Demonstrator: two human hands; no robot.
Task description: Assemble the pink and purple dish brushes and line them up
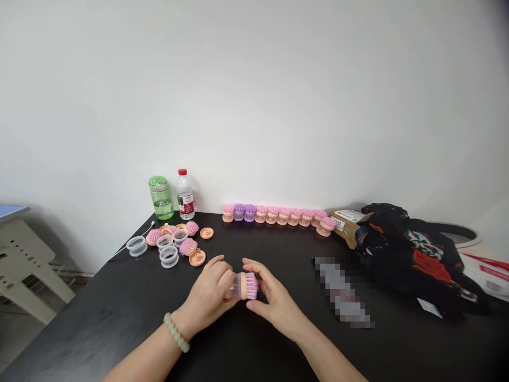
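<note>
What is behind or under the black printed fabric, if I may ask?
A labelled cardboard box shows past the left edge of the black printed fabric, and a white-and-red item past its right edge. Their covered parts, and anything else underneath, cannot be seen.

The worktop (278,244) looks smooth and matt with a faint sheen; the brushes (283,215) have rough plastic bristles, the rings (169,263) are glossy translucent plastic, the box (350,232) is brown cardboard, the black bag (421,260) soft cloth
</note>
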